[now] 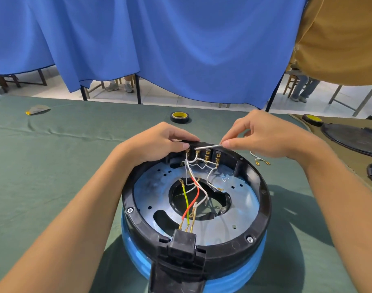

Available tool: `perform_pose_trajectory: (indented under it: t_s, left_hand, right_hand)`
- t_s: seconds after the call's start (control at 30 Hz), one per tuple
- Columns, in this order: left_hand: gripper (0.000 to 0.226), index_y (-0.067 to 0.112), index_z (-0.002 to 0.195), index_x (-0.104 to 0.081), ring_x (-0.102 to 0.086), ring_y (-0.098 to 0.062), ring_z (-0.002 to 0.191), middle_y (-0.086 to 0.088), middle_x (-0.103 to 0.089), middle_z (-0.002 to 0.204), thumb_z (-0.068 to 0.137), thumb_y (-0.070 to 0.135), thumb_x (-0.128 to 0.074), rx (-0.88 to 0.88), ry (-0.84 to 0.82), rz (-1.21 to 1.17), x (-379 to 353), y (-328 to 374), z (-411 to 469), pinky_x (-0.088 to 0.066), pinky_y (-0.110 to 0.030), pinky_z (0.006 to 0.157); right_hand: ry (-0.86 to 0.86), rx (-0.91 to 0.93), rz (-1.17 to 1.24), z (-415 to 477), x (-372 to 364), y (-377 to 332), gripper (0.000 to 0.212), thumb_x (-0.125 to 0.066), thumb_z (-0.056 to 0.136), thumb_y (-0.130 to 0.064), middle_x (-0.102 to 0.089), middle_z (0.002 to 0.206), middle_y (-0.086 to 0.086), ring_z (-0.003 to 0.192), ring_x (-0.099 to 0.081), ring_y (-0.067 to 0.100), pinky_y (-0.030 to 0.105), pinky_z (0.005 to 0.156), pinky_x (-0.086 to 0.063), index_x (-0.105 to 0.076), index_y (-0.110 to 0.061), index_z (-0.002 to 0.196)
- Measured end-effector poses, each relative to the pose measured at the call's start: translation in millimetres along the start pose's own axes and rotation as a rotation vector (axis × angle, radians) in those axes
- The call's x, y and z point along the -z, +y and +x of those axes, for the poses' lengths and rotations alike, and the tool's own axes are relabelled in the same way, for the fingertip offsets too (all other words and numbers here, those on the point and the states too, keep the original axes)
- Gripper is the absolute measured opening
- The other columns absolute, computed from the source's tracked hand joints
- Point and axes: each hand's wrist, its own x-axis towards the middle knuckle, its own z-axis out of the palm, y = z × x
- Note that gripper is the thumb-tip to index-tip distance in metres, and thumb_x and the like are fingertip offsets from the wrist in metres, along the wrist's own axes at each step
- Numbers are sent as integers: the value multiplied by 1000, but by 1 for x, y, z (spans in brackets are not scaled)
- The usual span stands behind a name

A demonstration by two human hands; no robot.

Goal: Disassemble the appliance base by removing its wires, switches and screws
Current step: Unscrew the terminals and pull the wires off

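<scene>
Green cloth table (pixel 54 166): left hand (pixel 159 142) grips the black switch block (pixel 204 144) on a round blue-and-black appliance base (pixel 263 199), right hand (pixel 265 134) pinches a thin silver tool (pixel 208 147) aimed leftward into it.

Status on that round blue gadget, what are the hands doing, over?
Left hand grips black switch block on round blue-and-black appliance base. Right hand pinches thin silver tool, tip at terminals. White wires crowd them.

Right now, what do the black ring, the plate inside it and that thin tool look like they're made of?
Black ring: moulded plastic, semi-gloss, going by its soft highlights and moulded ribs.
Inner plate: sheet metal, probably galvanized steel; silvery, reflective, with punched holes.
Thin tool: bare metal, bright and polished-looking; too thin to tell more.
</scene>
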Motion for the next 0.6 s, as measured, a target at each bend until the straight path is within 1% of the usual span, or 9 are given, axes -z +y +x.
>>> perform_pose_trajectory:
  t_s: [0.03,0.1,0.17,0.3,0.4,0.47,0.6]
  left_hand:
    - [30,33,116,-69,-66,-1,99,18,-73,104,97,13,-56,2,2,3,0,0,0,-47,-30,100]
    - [30,35,114,-69,-66,0,99,20,-72,103,97,14,-56,11,5,1,0,0,0,-47,-31,101]
    - [30,34,114,-70,-66,-2,101,17,-73,104,97,13,-56,19,5,-17,0,0,0,-46,-32,102]
    - [30,31,115,-70,-66,-1,101,16,-73,105,97,11,-56,18,4,-27,0,2,-1,-46,-30,103]
    - [30,30,116,-70,-67,-1,99,15,-73,104,97,12,-56,23,3,-16,0,1,-1,-46,-31,102]
    - [30,30,117,-70,-67,-2,100,15,-73,105,98,12,-56,23,3,-1,0,0,-1,-46,-32,103]
    - [29,32,115,-70,-66,-3,102,14,-73,106,97,13,-56,16,6,0,0,-1,0,-45,-34,104]
  right_hand:
    - [-2,7,-5,0,1,0,11,-70,86,-34,-68,78,-28,72,-60,-11,7,58,-40,-78,-35,79]
    - [1,12,-22,0,3,1,10,-70,86,-33,-68,76,-28,67,-58,-11,5,52,-38,-78,-35,80]
    - [4,12,-51,0,4,1,9,-70,86,-34,-67,73,-30,65,-58,-10,9,52,-37,-78,-34,81]
    - [12,31,-80,-2,5,-5,10,-71,86,-30,-61,57,-31,58,-55,-11,3,47,-35,-77,-33,80]
    - [29,10,-122,-4,5,-11,10,-71,86,-30,-67,61,-25,64,-60,-11,3,48,-37,-77,-34,79]
    - [29,2,-148,-5,5,-14,10,-70,86,-29,-70,64,-19,66,-61,-8,5,49,-39,-77,-32,80]
    - [37,17,-272,-9,4,-25,12,-67,88,-29,-70,65,-12,63,-58,-5,20,51,-39,-78,-30,83]
